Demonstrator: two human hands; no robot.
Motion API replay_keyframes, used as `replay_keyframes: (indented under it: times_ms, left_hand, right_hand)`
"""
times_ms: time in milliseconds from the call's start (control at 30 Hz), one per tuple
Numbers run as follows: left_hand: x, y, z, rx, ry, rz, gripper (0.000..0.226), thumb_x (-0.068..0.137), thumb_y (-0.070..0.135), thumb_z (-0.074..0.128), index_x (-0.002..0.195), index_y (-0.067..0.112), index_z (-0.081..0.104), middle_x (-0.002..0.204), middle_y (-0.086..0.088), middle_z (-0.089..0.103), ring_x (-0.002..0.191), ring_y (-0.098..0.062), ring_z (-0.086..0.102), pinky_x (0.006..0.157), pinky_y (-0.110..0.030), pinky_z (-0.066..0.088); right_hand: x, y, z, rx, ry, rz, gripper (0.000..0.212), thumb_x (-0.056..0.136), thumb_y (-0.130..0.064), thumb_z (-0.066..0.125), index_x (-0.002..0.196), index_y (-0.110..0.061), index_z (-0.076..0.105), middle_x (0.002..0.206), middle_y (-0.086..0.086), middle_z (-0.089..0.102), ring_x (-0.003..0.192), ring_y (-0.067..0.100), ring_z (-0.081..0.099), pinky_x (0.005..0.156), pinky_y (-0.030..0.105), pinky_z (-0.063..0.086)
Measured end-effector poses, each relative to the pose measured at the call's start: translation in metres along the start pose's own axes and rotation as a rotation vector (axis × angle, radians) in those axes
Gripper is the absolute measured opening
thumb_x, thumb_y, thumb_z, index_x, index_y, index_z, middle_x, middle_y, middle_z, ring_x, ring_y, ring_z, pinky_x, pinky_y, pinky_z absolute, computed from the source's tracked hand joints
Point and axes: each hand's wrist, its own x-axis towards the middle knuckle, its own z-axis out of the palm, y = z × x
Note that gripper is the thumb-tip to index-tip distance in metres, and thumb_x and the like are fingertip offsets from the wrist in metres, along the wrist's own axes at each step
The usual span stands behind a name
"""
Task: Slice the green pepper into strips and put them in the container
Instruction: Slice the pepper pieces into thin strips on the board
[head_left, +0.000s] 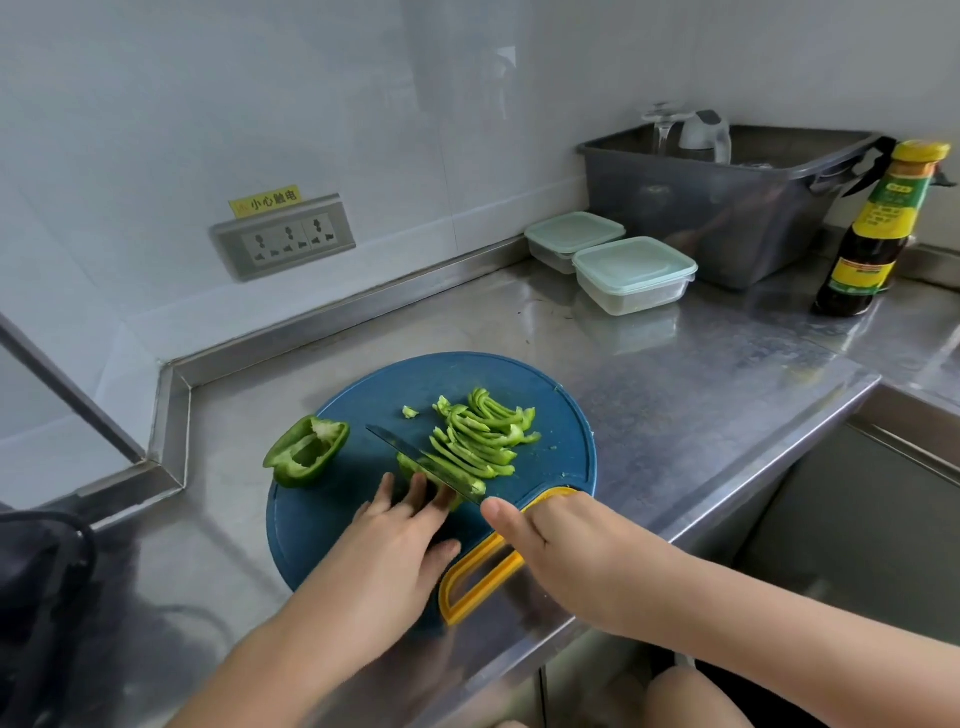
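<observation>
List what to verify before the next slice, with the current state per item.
1. Grip: the right hand holds the knife: ok.
2. Hold: the left hand presses down the pepper piece under the blade: ok.
3. Clearance: not ok, the left fingers lie straight with their tips right beside the blade.
4. Path: the strips are piled to the right of the blade, out of its way: ok.
5. Support: the cutting board lies flat on the counter: ok.
6. Drop-off: not ok, both containers have their lids on.

Two containers (574, 239) (635, 273), one knife (415, 460), perhaps fifteen strips (483, 441)
</observation>
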Motion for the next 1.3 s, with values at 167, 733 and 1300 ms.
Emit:
replay_keyframes:
  times_ms: [167,733,1300]
  left_hand:
    - [-0.004,-0.021,-0.002,-0.017,-0.124,0.097,0.087,0.063,0.083,0.007,0.144,0.052,-0.004,0.158,0.014,-0.002,0.146,-0.022,-0.008,0.118,-0.033,0.007]
    - [0.0,-0.029,0.008,-0.052,-0.029,0.132,0.092,0.063,0.085,0.024,0.145,0.052,-0.001,0.156,0.014,-0.01,0.146,-0.011,-0.008,0.118,-0.031,0.019]
    - [0.001,-0.029,0.007,-0.028,-0.086,0.164,0.069,0.075,0.081,0.031,0.124,0.073,-0.018,0.154,0.015,-0.004,0.146,-0.02,0.005,0.115,-0.035,0.027]
  right_hand:
    - [0.001,0.003,0.001,-0.039,-0.001,-0.027,0.071,0.091,-0.06,0.008,0.077,-0.008,0.054,0.07,0.007,0.055,0.067,0.024,0.051,0.069,0.036,0.047]
    - [-0.001,-0.007,-0.007,-0.06,-0.01,0.086,0.059,0.095,-0.057,0.022,0.063,-0.009,0.034,0.063,0.008,0.035,0.059,0.02,0.035,0.063,0.034,0.038]
    - [0.004,-0.006,-0.016,-0.031,-0.082,0.154,0.06,0.093,-0.06,0.019,0.06,-0.012,0.031,0.058,0.004,0.034,0.053,0.017,0.032,0.055,0.025,0.034]
